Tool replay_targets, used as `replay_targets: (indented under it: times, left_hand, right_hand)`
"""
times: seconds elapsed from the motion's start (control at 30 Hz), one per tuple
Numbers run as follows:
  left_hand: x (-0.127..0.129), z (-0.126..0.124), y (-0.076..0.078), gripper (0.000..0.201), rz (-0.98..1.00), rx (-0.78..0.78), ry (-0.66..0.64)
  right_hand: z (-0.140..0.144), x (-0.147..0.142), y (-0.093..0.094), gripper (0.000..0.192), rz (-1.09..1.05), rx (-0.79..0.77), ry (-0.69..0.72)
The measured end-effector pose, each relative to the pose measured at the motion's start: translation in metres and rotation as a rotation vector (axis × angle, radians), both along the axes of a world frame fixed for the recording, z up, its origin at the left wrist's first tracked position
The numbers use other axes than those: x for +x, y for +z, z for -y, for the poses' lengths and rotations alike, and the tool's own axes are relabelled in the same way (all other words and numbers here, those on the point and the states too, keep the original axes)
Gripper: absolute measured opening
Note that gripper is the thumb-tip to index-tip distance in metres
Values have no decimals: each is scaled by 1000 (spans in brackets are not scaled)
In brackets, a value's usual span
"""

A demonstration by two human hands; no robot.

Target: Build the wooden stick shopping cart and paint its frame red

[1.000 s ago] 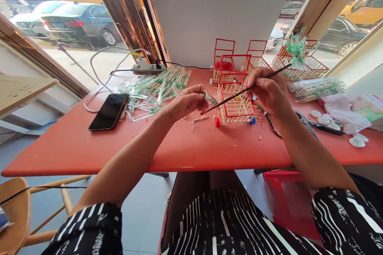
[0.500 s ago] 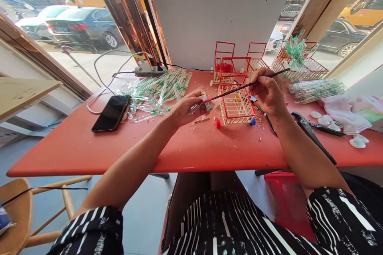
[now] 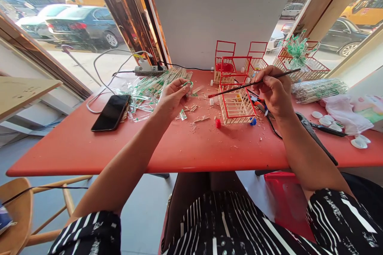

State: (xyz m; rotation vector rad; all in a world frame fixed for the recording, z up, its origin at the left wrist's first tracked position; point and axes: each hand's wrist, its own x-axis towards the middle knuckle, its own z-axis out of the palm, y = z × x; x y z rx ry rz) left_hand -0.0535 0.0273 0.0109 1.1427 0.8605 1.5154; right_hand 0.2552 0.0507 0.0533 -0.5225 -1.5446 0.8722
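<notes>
My right hand [image 3: 273, 87] is closed around a thin dark paintbrush [image 3: 239, 87], held slanting, its red tip pointing left over the table. In my left hand [image 3: 173, 95] the thumb and fingers pinch a small clear and green plastic wrapper [image 3: 188, 84], mostly hidden by the fingers. Between the hands, under the brush, stands a miniature shopping cart [image 3: 236, 107] made of pale sticks, with red-painted top edges and handle. One red wheel [image 3: 218, 123] and one blue wheel [image 3: 253, 121] show at its front.
More small carts [image 3: 225, 73] stand at the back. Wrapped sticks [image 3: 167, 81] and loose wrappers lie left, beside a phone [image 3: 110, 113]. A stick bundle [image 3: 318, 89], pliers [image 3: 317, 137] and white caps [image 3: 360, 141] lie right. Wood scraps [image 3: 202, 119] litter the red table [image 3: 191, 151].
My left hand has moved left and slightly up, away from the brush tip. My right hand has shifted a little right with the paintbrush. The cart has stayed in place.
</notes>
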Motion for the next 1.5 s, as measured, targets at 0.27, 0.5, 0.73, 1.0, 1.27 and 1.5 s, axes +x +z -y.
replay_targets:
  times: [0.27, 0.5, 0.73, 1.0, 1.27, 1.5]
  left_hand:
    - [10, 15, 13, 36, -247, 208, 130]
    - [19, 20, 12, 30, -363, 209, 59]
    - [11, 17, 8, 48, -480, 189, -81]
    - [6, 19, 10, 42, -601, 147, -63]
    - [6, 20, 11, 36, -717, 223, -12]
    - [4, 19, 10, 29, -759, 307, -72]
  right_hand:
    - [2, -5, -10, 17, 107, 103, -5]
    - [3, -3, -14, 17, 160, 109, -23]
    - [12, -5, -9, 20, 210, 127, -55]
    - [14, -5, -9, 17, 190, 150, -18]
    - [27, -7, -4, 23, 222, 86, -11]
    - [28, -4, -3, 24, 240, 140, -20]
